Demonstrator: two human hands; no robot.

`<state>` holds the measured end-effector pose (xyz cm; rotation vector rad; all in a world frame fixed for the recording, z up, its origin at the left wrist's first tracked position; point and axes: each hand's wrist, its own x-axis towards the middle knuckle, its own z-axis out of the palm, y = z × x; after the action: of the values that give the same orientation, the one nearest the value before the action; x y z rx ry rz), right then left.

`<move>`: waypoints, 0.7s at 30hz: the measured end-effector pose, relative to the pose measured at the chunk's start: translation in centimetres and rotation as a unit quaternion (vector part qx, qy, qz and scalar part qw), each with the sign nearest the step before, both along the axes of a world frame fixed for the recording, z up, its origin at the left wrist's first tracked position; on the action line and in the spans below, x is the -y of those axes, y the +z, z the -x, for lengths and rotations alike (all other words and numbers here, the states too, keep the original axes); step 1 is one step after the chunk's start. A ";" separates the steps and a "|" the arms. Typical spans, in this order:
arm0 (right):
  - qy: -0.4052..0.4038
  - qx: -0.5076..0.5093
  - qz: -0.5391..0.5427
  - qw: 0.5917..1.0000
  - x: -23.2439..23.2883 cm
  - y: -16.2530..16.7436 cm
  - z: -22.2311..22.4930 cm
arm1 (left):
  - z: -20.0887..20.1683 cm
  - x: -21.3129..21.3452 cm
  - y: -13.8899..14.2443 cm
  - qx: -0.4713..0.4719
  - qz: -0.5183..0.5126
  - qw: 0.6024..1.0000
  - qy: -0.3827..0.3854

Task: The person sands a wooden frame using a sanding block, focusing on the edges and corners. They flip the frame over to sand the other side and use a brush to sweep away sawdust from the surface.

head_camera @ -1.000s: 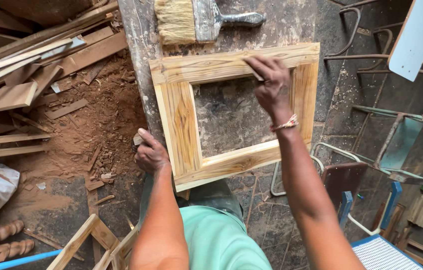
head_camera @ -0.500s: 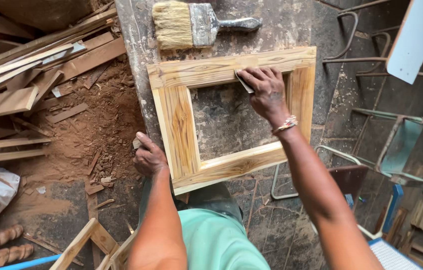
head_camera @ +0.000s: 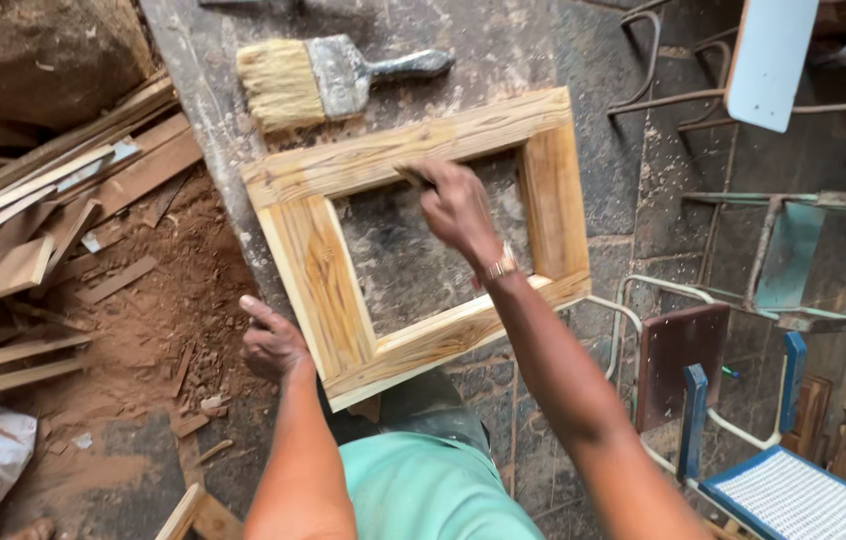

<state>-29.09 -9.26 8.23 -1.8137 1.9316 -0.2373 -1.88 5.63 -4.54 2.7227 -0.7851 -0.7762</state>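
A pale wooden frame (head_camera: 413, 240) lies flat on the worn workbench (head_camera: 503, 60), its near corner overhanging the front edge. The right hand (head_camera: 458, 205) pinches a small dark piece, seemingly sandpaper, against the frame's far rail. The left hand (head_camera: 273, 340), fingers loosely curled, braces the left rail. A wide paintbrush (head_camera: 328, 75) rests unused beyond; the wood looks bare, so finishing seems ahead.
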 end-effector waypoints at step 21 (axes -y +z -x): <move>-0.441 0.513 0.052 0.735 -28.2 8.3 17.5 | 0.2 0.7 0.8 -0.007 0.021 0.998 0.065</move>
<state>-46.55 18.98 16.53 -0.3532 1.6795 -1.3381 -2.09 4.88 -3.76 2.6957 -0.6067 -0.7397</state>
